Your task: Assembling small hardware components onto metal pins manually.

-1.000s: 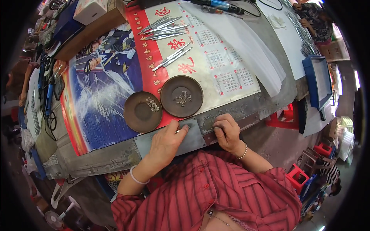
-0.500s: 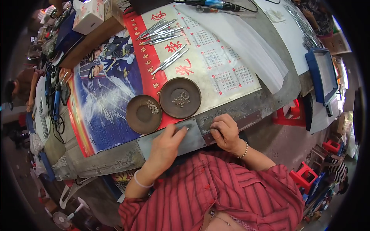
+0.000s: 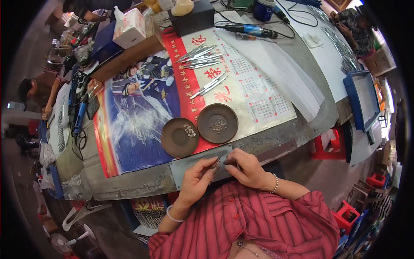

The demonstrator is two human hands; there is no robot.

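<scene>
Small metal piece (image 3: 218,159), just below the middle of the frame, is pinched in your left hand's (image 3: 196,179) grip, at the side facing your right hand (image 3: 248,170). Its long axis is too small to tell. Your right fingertips sit just beside it; whether they clamp anything, you can't tell from here. Beyond your hands lie the grey plate (image 3: 177,171) at the tabletop (image 3: 276,140) edge, then two brown bowls (image 3: 171,140), then slim rods (image 3: 209,85) toward upper centre. Half a second ago your hands were well apart; now they nearly meet.
</scene>
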